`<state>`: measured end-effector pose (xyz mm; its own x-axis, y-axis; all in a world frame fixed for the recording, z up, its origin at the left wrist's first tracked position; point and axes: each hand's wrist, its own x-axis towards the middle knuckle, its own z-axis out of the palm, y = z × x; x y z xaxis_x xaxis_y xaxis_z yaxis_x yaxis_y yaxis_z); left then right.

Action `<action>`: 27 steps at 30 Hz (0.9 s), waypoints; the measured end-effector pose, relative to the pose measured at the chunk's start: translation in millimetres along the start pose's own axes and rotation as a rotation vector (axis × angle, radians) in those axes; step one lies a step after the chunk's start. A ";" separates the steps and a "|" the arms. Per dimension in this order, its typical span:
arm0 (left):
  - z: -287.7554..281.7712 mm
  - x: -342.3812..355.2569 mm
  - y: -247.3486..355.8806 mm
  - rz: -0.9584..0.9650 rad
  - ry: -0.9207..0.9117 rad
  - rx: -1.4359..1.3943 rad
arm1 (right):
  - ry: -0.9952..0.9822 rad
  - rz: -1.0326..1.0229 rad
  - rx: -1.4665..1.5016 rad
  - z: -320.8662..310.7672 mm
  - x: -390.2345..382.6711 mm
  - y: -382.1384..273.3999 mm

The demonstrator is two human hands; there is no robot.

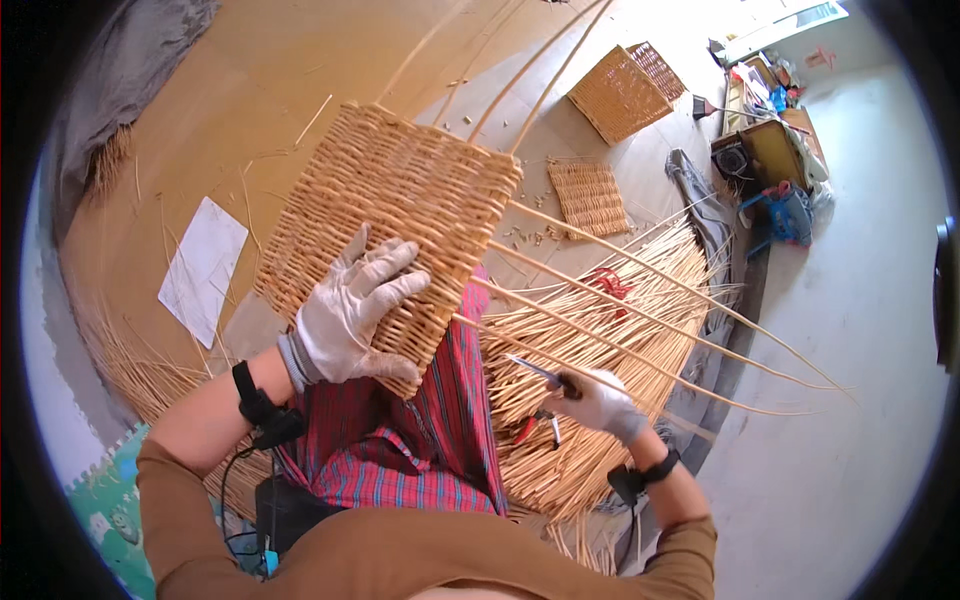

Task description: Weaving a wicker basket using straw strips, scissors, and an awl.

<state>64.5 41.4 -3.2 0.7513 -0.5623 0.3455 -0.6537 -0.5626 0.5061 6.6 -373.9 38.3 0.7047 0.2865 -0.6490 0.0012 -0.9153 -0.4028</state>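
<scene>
A square woven wicker panel (380, 200) lies tilted over my lap, with long bare rods (640, 340) sticking out from its right and far edges. My left hand (355, 310), in a white glove, lies flat on the panel's near part, fingers spread. Beyond the panel's right edge, my gloved right hand (597, 400) is closed round the dark handle of a knife (535, 370); its narrow blade points up and left. Red-handled pruning shears (535, 427) rest on the straw-coloured rods below that hand.
A big bundle of loose rods (600, 460) spreads at my right, with a red cord (608, 287) on it. Farther off are a smaller woven panel (588, 197) and a wicker box (622, 95). A white sheet (203, 268) lies left. Clutter and a blue stool (785, 215) stand along the right wall.
</scene>
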 end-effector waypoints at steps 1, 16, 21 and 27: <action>2.1 -0.3 8.5 0.038 -0.015 0.050 | 0.071 -0.072 0.156 24.0 -18.7 23.5; 3.6 7.2 8.8 0.096 -0.102 0.149 | 0.164 -0.313 0.564 30.9 -34.5 -86.5; 5.0 4.1 6.8 0.106 -0.085 0.131 | 0.161 -0.312 0.570 28.6 -27.7 -88.9; 5.9 4.6 5.0 0.101 -0.086 0.117 | 0.113 -0.289 0.434 15.2 -24.7 -96.2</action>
<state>64.0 32.5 -3.7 0.6741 -0.6667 0.3181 -0.7353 -0.5646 0.3748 -21.8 -288.7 83.2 0.7911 0.4559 -0.4079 -0.0697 -0.5953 -0.8004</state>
